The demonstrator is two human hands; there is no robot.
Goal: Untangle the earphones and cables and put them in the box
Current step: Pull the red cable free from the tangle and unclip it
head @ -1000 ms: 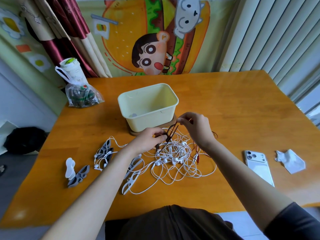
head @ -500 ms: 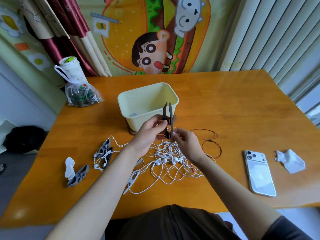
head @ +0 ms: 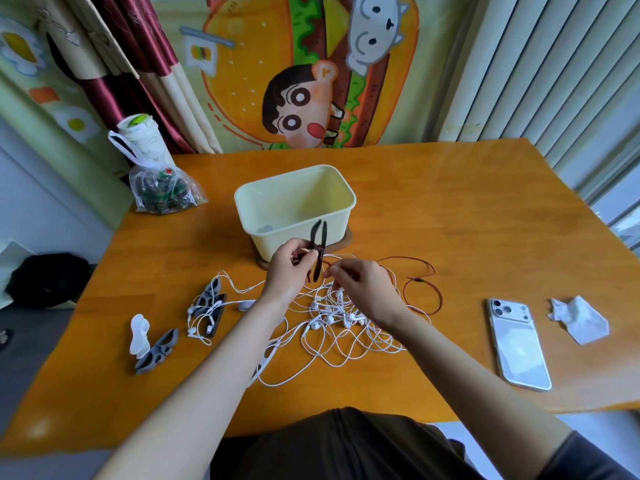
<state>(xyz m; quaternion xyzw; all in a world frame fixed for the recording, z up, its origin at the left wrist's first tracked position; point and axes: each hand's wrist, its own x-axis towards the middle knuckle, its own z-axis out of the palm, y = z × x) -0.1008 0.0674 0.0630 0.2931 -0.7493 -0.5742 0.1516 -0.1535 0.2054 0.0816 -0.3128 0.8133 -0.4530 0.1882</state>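
No writing here can be read: the print on the paper cup (head: 141,142) is too small to make out, and the phone (head: 518,342) lies face down with only its camera cluster showing.

The counter (head: 467,220) is glossy orange-brown wood. Taking the person's seat as 6 o'clock, a cartoon burger wall hanging (head: 311,74) hangs at 12, a maroon and cream curtain (head: 135,60) at 11, and pale vertical blinds (head: 540,67) at 1 to 2. A black bag (head: 45,278) sits on the floor off the 9 o'clock edge.

The cream plastic box (head: 294,199) stands just past the counter's middle on a brown base (head: 344,240). Inside it, one small pale object (head: 266,229) lies on the bottom; I cannot tell what it is. At 10 o'clock a clear plastic bag (head: 164,194) holds dark items, touching the cup.

The left hand (head: 289,270) pinches a dark cable winder (head: 318,251) upright, in front of the box's near wall. The right hand (head: 363,289) has its fingertips pinched together just beside the winder's lower end, apparently on the dark red cable (head: 420,284), which loops out toward 3 o'clock. The tangled white earphones (head: 343,327) lie on the counter under both hands. At 8 o'clock lie grey winders (head: 157,351) and a white winder (head: 138,332); near them another earphone set (head: 207,306) is wrapped on winders. A crumpled tissue (head: 578,322) lies beyond the phone at 4.
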